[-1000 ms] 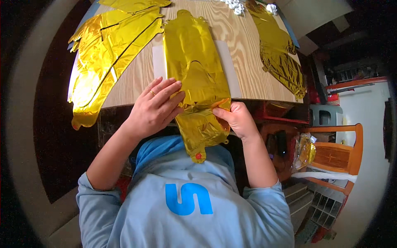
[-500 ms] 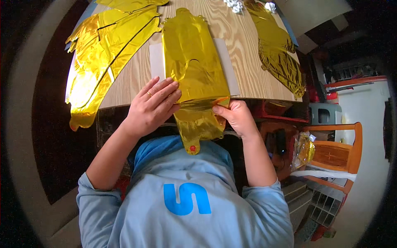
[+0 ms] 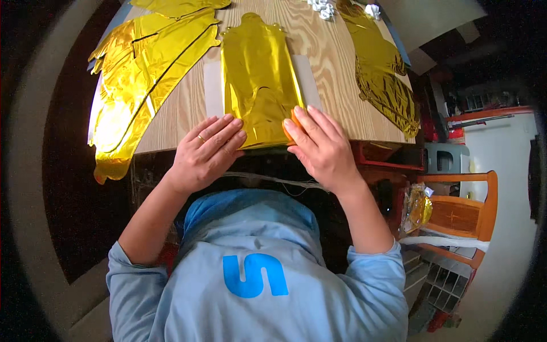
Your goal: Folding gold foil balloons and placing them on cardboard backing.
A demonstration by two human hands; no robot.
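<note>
A flat gold foil sheet, shaped like an uninflated balloon (image 3: 256,68), lies lengthwise over a pale sheet (image 3: 310,85) on the wooden table. Its near end is folded at the table edge. My left hand (image 3: 208,151) rests with outstretched fingers on the left corner of that fold. On the right corner, the fingers of my right hand (image 3: 325,148) lie extended over the foil, thumb below. An orange patch (image 3: 294,128) shows beside the right fingers; whether it is a separate piece or a reflection, I cannot make out.
More gold foil pieces lie at the left (image 3: 137,85) and right (image 3: 382,68) of the table (image 3: 325,51). Small white objects (image 3: 323,8) sit at the far side. A wooden chair (image 3: 461,211) and a grey stool (image 3: 447,157) stand at the right.
The near flap that hung over the table edge has been turned up onto the foil. My right hand has moved up from pinching the flap to lying on the fold. My left hand has barely shifted.
</note>
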